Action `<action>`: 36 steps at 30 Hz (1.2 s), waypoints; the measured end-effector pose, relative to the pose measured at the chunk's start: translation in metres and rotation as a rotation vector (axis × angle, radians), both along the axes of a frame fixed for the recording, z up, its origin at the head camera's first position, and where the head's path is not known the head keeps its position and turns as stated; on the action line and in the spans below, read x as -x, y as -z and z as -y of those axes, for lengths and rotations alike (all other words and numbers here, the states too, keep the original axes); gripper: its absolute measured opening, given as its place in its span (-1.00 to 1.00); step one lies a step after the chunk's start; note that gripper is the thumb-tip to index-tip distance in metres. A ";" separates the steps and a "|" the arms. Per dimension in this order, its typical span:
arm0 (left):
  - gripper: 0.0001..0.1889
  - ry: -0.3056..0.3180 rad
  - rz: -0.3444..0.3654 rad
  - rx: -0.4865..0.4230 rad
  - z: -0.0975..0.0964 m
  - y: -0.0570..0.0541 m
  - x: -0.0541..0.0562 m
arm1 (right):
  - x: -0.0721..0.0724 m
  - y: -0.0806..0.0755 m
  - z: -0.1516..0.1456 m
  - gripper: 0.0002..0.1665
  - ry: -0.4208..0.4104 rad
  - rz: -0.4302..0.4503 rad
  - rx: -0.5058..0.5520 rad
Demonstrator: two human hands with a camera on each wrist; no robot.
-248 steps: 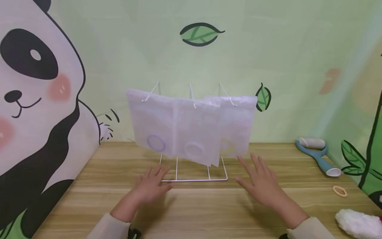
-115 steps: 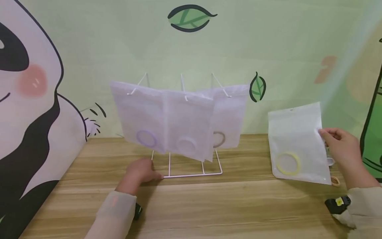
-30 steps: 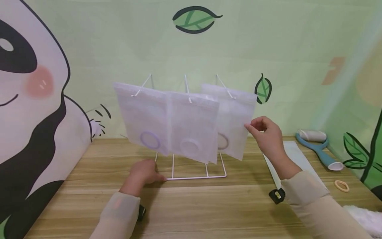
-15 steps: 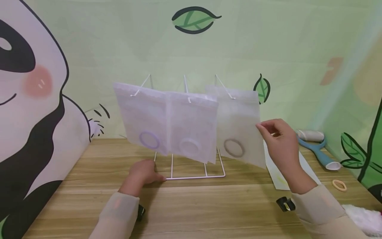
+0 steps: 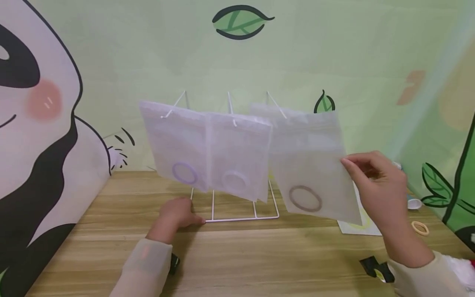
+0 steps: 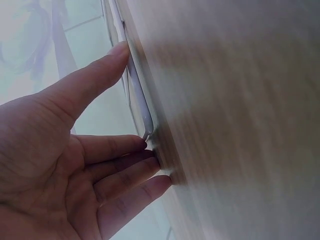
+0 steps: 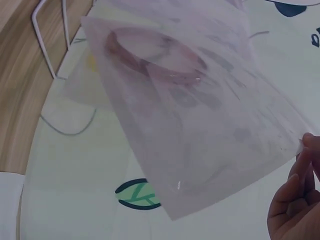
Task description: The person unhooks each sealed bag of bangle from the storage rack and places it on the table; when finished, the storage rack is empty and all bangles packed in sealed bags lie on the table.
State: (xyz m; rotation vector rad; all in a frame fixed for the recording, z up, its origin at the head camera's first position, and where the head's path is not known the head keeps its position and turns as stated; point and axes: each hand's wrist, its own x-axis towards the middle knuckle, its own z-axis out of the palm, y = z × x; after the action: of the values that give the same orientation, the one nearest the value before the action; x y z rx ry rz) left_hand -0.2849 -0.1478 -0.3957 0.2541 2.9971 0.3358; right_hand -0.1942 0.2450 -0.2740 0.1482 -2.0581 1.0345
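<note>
A white wire rack (image 5: 242, 219) stands on the table, with frosted bags on its hooks. One hanging bag (image 5: 178, 140) shows a purple ring; beside it, another bag (image 5: 241, 156) has a white ring. My right hand (image 5: 382, 198) pinches the right edge of a frosted bag (image 5: 315, 165) with a brown ring (image 5: 305, 198) inside. This bag is swung forward, its top edge overlapping the right hook's tip; whether it is off the hook I cannot tell. My left hand (image 6: 65, 135) stays at the rack's front left corner, thumb on the bar, fingers fairly straight, fingertips at the tabletop.
A bag with a yellow ring (image 5: 359, 222) lies on the table, partly behind my right hand. To the right are a tan loop (image 5: 420, 228), a mostly hidden roller handle (image 5: 414, 203) and something white and fluffy (image 5: 462, 270). A printed backdrop (image 5: 185, 49) stands behind.
Earlier my right hand held the yellow-ring bag, which now lies on the table. Since then it has pulled the brown-ring bag right and forward. My left hand keeps its place.
</note>
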 end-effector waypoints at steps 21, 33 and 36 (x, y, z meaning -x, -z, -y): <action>-0.54 0.009 -0.006 0.001 0.003 0.002 0.002 | -0.015 0.030 -0.066 -0.91 0.087 0.307 0.011; -0.53 0.006 0.002 0.017 0.003 0.000 0.001 | 0.004 0.059 -0.113 -0.79 0.074 0.486 0.131; -0.53 0.008 -0.003 0.018 0.003 0.000 0.001 | 0.009 0.066 -0.123 -0.83 0.061 0.517 0.221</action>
State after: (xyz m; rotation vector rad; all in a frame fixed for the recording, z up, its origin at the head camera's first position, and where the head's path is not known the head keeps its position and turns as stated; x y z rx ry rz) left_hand -0.2856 -0.1506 -0.3960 0.2650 2.9999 0.3080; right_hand -0.2037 0.3683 -0.3396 -0.3274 -2.3580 1.3568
